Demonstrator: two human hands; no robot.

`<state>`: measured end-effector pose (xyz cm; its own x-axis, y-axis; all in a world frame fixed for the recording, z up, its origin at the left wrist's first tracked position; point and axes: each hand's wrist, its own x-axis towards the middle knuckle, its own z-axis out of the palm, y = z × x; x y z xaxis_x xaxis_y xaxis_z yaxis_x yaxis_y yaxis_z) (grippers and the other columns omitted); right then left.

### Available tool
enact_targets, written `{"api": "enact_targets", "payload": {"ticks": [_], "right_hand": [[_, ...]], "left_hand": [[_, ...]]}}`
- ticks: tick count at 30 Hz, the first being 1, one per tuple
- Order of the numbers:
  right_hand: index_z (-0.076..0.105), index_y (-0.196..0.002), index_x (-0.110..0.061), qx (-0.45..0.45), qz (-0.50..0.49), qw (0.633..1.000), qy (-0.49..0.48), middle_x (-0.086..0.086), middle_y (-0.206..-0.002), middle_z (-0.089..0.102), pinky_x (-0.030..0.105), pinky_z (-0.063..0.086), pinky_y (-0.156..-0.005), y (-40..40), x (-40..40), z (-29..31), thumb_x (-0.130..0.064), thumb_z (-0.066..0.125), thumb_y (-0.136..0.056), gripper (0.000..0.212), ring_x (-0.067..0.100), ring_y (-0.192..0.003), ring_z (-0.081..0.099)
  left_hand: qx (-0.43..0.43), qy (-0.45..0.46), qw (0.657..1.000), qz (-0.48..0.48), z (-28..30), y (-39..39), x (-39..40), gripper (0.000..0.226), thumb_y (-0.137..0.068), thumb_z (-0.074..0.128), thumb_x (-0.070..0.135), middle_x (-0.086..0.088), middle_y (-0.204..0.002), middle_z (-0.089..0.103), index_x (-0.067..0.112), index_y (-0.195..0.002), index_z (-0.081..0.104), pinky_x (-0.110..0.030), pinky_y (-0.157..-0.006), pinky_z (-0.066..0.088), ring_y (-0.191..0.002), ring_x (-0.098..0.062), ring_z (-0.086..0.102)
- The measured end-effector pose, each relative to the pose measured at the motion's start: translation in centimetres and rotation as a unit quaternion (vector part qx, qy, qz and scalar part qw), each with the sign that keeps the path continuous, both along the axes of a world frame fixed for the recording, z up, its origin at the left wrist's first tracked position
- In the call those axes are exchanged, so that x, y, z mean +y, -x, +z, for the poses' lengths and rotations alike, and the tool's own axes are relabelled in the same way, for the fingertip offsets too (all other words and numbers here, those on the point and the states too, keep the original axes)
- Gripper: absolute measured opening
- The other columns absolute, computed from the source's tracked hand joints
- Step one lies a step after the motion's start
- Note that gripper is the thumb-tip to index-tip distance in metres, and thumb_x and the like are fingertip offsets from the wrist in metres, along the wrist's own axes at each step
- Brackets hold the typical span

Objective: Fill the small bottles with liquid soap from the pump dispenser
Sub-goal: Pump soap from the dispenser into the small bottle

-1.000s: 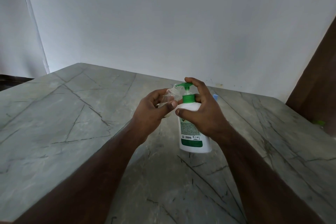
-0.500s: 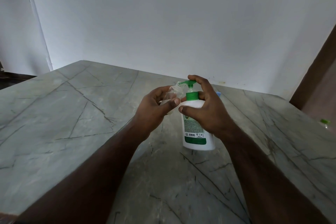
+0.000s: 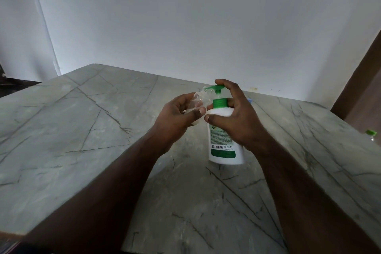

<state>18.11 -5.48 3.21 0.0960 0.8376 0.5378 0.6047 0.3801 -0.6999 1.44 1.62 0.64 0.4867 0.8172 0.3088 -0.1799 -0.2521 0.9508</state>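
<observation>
We open on the plain white wall point(image 3: 206, 27), smooth and matte, filling the whole upper half of our view. Below it spreads the table point(image 3: 72, 130), a wide slab of grey-green stone, polished flat and laced with thin dark veins that cross it in long slanting lines. At the far right a strip of brown wood point(image 3: 358, 80) runs up the edge of the picture.

Now to the action, and we find the pump dispenser point(image 3: 224, 140) standing upright on the stone just right of centre: a rounded white plastic body, green ribbed collar, green pump head with its spout reaching left, and a printed label with a green band near the base. Our right hand point(image 3: 237, 117) is wrapped round its shoulder, thumb curled across the front, while a finger arches up and sits on top of the pump head.

Our left hand point(image 3: 177, 117) comes in from the left, fingers and thumb curled round the small bottle point(image 3: 198, 102), clear thin plastic, nearly see-through, tilted with its mouth up against the tip of the green spout. The thumb tips of the two hands almost meet.

Smallest of all, a little green cap point(image 3: 371, 132) on something clear peeps in at the right edge, and a sliver of blue point(image 3: 249, 100) shows behind our right hand, too hidden to name
</observation>
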Motion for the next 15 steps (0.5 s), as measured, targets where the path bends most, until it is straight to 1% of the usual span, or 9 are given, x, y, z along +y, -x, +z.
{"api": "enact_targets", "payload": {"ticks": [2,4,9,11,13,15], "right_hand": [[0.039,-0.14,-0.034,-0.002,-0.003,1.0,-0.001,-0.032,-0.115,0.049,0.015,0.056,-0.072,0.0,-0.04,0.09,-0.011,0.083,-0.073,0.083,0.0,-0.093,0.064],[0.041,-0.137,-0.033,-0.004,-0.005,1.0,-0.003,-0.03,-0.115,0.051,0.016,0.056,-0.072,-0.04,-0.06,0.18,-0.011,0.083,-0.073,0.08,0.003,-0.093,0.064],[0.043,-0.132,-0.035,-0.009,-0.018,1.0,-0.001,-0.026,-0.112,0.056,0.015,0.055,-0.069,-0.13,0.0,0.18,-0.013,0.083,-0.073,0.075,0.0,-0.09,0.066],[0.041,-0.136,-0.033,-0.009,-0.019,1.0,-0.002,-0.023,-0.118,0.055,0.021,0.057,-0.073,-0.11,0.04,0.12,-0.013,0.083,-0.073,0.078,0.006,-0.092,0.067],[0.039,-0.14,-0.031,-0.008,-0.017,1.0,-0.003,-0.015,-0.125,0.054,0.029,0.059,-0.077,-0.02,0.1,0.07,-0.012,0.084,-0.072,0.084,0.013,-0.097,0.066],[0.038,-0.141,-0.03,-0.009,-0.015,1.0,-0.003,-0.011,-0.129,0.053,0.033,0.06,-0.079,0.07,0.12,0.06,-0.012,0.084,-0.072,0.085,0.015,-0.098,0.066]], "left_hand": [[0.0,0.011,1.0,0.007,-0.02,-0.02,0.07,0.048,-0.089,0.076,0.021,-0.002,-0.123,0.073,0.012,-0.134,0.061,-0.053,-0.1,0.055,-0.116,-0.022,0.069],[0.01,0.013,1.0,0.016,-0.03,-0.04,0.09,0.042,-0.091,0.073,0.019,-0.001,-0.121,0.074,0.014,-0.131,0.062,-0.052,-0.099,0.056,-0.113,-0.02,0.07],[0.02,0.012,0.999,0.022,0.02,-0.07,-0.04,0.041,-0.092,0.073,0.022,-0.001,-0.12,0.074,0.015,-0.131,0.063,-0.051,-0.098,0.057,-0.113,-0.021,0.07],[0.018,0.016,0.999,0.023,0.07,-0.12,-0.06,0.042,-0.092,0.073,0.022,-0.001,-0.121,0.074,0.015,-0.132,0.063,-0.05,-0.098,0.057,-0.113,-0.02,0.07],[0.017,0.02,0.999,0.025,0.18,-0.16,-0.09,0.041,-0.093,0.072,0.022,0.0,-0.121,0.074,0.015,-0.132,0.063,-0.049,-0.098,0.058,-0.113,-0.019,0.07],[0.019,0.02,0.999,0.027,0.27,-0.15,-0.1,0.042,-0.093,0.072,0.024,0.001,-0.122,0.074,0.015,-0.133,0.063,-0.048,-0.097,0.058,-0.114,-0.019,0.069]]}}
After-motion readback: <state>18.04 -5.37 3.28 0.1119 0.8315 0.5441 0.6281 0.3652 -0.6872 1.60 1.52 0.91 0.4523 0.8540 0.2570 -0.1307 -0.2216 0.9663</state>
